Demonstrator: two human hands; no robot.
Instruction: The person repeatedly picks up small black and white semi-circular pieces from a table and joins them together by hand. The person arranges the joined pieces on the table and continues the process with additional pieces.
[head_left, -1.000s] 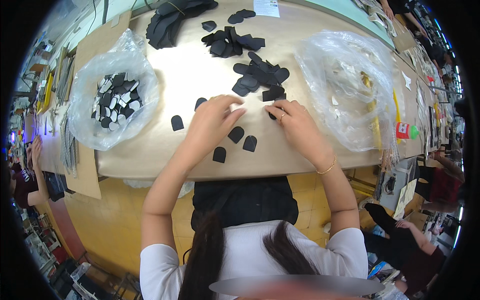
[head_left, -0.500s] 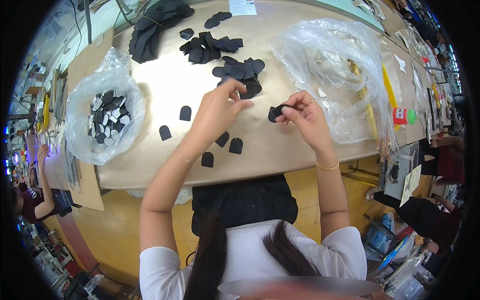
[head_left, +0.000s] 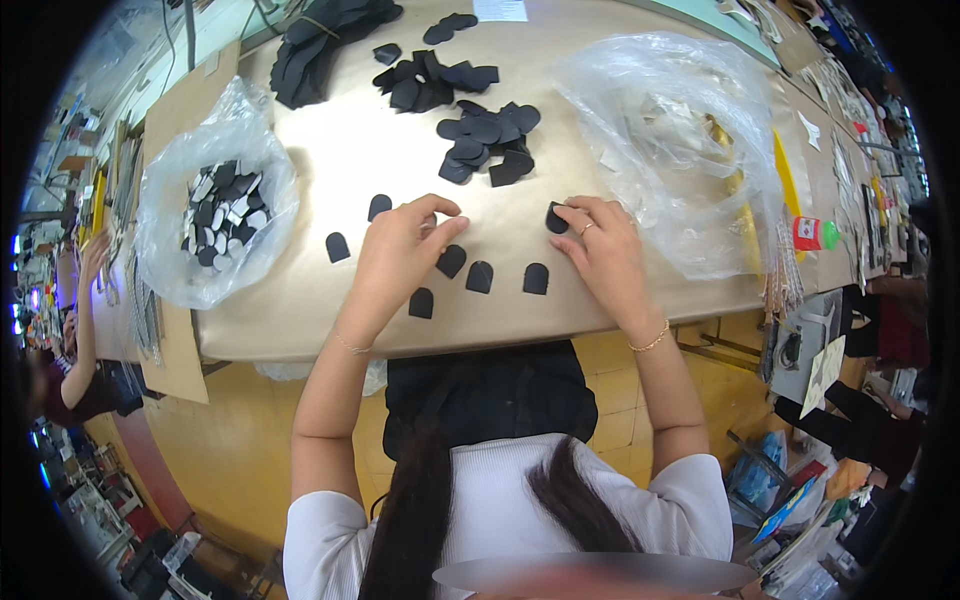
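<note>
My right hand (head_left: 607,252) has its fingertips on a small black arch-shaped piece (head_left: 555,218), held at the tabletop; whether another lies under it I cannot tell. My left hand (head_left: 400,245) hovers with thumb and forefinger apart and nothing visible between them. Close beside its thumb lies one loose black piece (head_left: 452,261). Several more of the same shape lie singly around the hands, among them one (head_left: 536,278) below the right hand's piece and another (head_left: 479,277) to its left. Beyond my hands is a loose heap of black pieces (head_left: 485,130).
A clear plastic bag (head_left: 160,250) of black and white pieces stands open at left. A large crumpled clear bag (head_left: 660,150) covers the right side. Farther back are a second heap (head_left: 430,85), a banded black bundle (head_left: 310,50) and a paper (head_left: 500,10). A green-capped red bottle (head_left: 808,233) lies right.
One black piece now lies on the table just left of my right hand. My left hand has drawn back from the heap toward me. The right hand has come down to the tabletop.
</note>
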